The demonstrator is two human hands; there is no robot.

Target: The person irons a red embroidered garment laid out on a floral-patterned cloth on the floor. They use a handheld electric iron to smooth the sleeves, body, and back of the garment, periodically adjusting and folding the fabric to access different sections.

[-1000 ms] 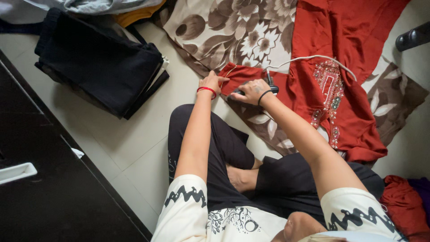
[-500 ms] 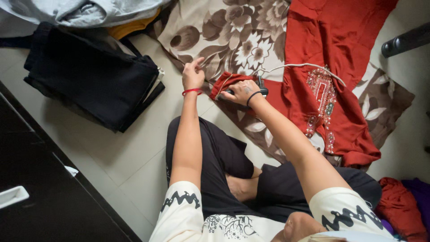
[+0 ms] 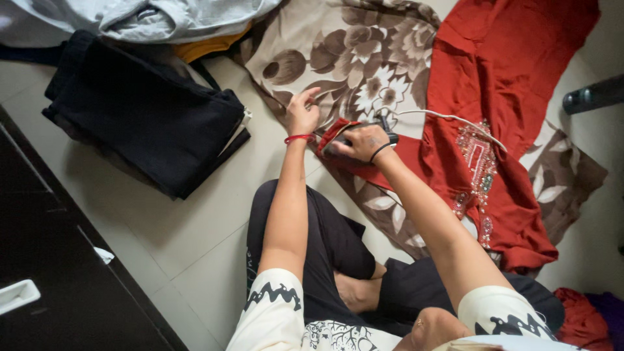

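Pale floor tiles (image 3: 195, 240) carry the whole scene, with a dark cabinet front (image 3: 58, 273) at the near left edge. Nearest the camera, crossed legs in black trousers (image 3: 325, 247) are seen.

Beyond them, the right hand (image 3: 365, 144) is closed over the handle of a small iron (image 3: 370, 130), which is pressed on the sleeve end of a red garment (image 3: 500, 78). Compared with half a second ago, the left hand (image 3: 303, 117) has been lowered from mid-air to the sleeve's edge, fingers loosely bent, empty; the cloth appears to be steadied again for pressing.

The garment is spread flat over a brown floral sheet (image 3: 351, 52), its embroidered neckline (image 3: 478, 162) facing up and a white cord (image 3: 448, 118) trailing across it.

Farther left, folded black clothes (image 3: 149, 110) are stacked, with grey cloth (image 3: 149, 16) beyond.
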